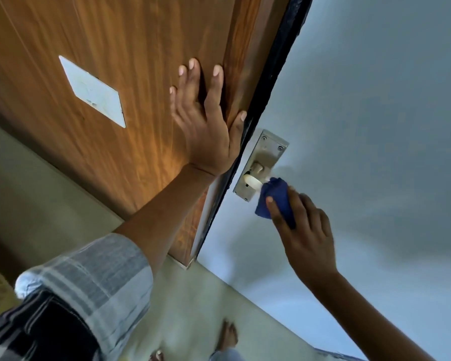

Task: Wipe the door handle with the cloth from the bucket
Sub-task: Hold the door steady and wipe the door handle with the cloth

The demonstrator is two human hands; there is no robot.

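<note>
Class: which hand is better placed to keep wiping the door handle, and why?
Right. The right hand holds the blue cloth against the handle; the left hand lies flat on the wooden door.

My left hand (206, 131) flat on wood panel (110, 48), left of door edge; right hand (305, 230) w/ cloth (275, 198) on handle (253, 181), right of edge.

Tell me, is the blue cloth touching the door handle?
Touching. The head view shows the blue cloth, held in the right hand, wrapped over the end of the door handle, with no gap between them.
</note>
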